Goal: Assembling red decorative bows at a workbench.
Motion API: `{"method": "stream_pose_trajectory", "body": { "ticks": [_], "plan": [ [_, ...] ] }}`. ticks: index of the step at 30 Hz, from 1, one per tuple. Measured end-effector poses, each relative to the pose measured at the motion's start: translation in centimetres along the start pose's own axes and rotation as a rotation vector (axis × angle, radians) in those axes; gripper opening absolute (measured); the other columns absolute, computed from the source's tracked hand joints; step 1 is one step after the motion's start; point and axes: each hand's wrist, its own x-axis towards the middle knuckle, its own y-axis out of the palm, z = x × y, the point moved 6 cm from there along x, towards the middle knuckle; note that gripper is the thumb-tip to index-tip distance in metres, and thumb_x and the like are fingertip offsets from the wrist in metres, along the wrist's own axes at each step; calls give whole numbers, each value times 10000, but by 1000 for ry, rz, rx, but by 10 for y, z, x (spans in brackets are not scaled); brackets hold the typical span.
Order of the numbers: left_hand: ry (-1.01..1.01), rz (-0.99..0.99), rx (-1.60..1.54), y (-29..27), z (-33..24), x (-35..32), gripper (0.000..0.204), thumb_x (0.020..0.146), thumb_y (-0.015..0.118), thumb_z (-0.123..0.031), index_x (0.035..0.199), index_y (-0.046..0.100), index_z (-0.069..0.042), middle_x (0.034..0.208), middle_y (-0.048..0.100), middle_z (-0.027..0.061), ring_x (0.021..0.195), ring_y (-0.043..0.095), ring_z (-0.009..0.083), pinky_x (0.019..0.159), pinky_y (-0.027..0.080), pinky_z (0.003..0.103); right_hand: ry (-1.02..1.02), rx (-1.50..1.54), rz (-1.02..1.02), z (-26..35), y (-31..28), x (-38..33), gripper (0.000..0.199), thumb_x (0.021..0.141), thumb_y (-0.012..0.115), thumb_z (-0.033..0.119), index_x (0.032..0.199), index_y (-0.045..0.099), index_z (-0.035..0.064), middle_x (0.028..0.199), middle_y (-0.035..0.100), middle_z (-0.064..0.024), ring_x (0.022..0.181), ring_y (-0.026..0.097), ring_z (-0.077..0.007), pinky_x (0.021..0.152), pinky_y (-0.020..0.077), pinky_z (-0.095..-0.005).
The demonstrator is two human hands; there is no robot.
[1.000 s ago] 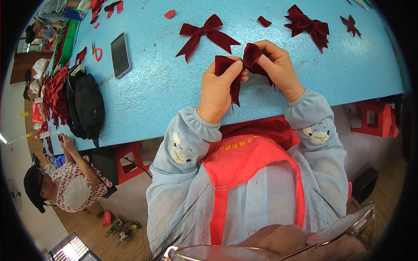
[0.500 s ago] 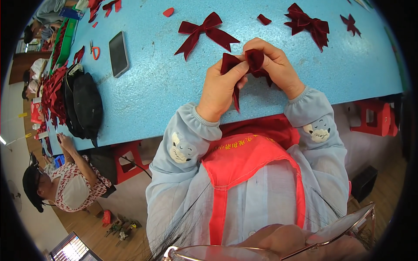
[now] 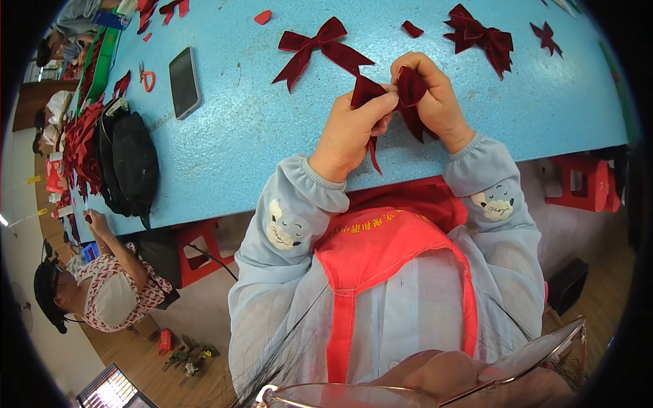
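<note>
Between my two hands, above the near edge of the blue table point(image 3: 238, 149), is a dark red velvet bow point(image 3: 412, 87). My left hand point(image 3: 354, 126) pinches its left loop and middle, thumb on top, with a tail hanging below. Around the right loop curl the fingers of my right hand point(image 3: 439, 98); another tail drops beneath it. The bow's centre is partly hidden by my fingers. Just beyond my hands lies a finished-looking velvet bow point(image 3: 317, 44), its tails spread. Farther right rest a layered pile of bows point(image 3: 479, 41) and a small bow-shaped piece point(image 3: 546, 39).
To the left are a phone point(image 3: 184, 81), orange-handled scissors point(image 3: 147, 80), a black bag point(image 3: 129, 163) and a heap of red ribbon point(image 3: 83, 146). Small velvet scraps point(image 3: 411, 28) lie at the far side. A co-worker point(image 3: 112, 279) sits at the table's left; a red stool point(image 3: 581, 183) stands at right.
My right hand has shifted slightly up and right, turning the right loop upward. My left thumb now lies farther across the middle, and the bow's tail hangs more visibly.
</note>
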Motion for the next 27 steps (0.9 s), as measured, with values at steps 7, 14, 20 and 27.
{"method": "stream_pose_trajectory", "body": {
  "ticks": [7,14,20,27],
  "plan": [
    [-156,97,34,-4,6,2,154,797,585,-170,863,583,-30,664,504,-11,543,416,65,468,304,203,-63,-213,36,12,5,0,48,861,467,30,890,504,38,824,496,-3,733,459,-83,678,389,-206],
    [-124,59,51,4,3,2,169,790,583,-196,850,580,-38,653,507,-9,522,410,58,453,288,203,-3,-131,20,11,4,0,59,845,469,28,882,514,24,784,501,-8,727,469,-86,664,391,-209],
    [-53,47,49,-4,5,10,171,778,583,-185,839,593,-25,630,504,-8,512,407,59,447,274,207,27,-195,-52,1,2,2,41,814,502,34,818,538,16,727,533,-40,695,514,-130,639,409,-241],
    [-46,11,81,0,3,12,184,758,559,-138,841,635,7,598,504,-2,498,407,66,442,265,208,-346,-813,-184,33,1,-5,13,772,566,40,778,563,29,682,536,-89,624,514,-245,566,407,-306]
  ]
}}
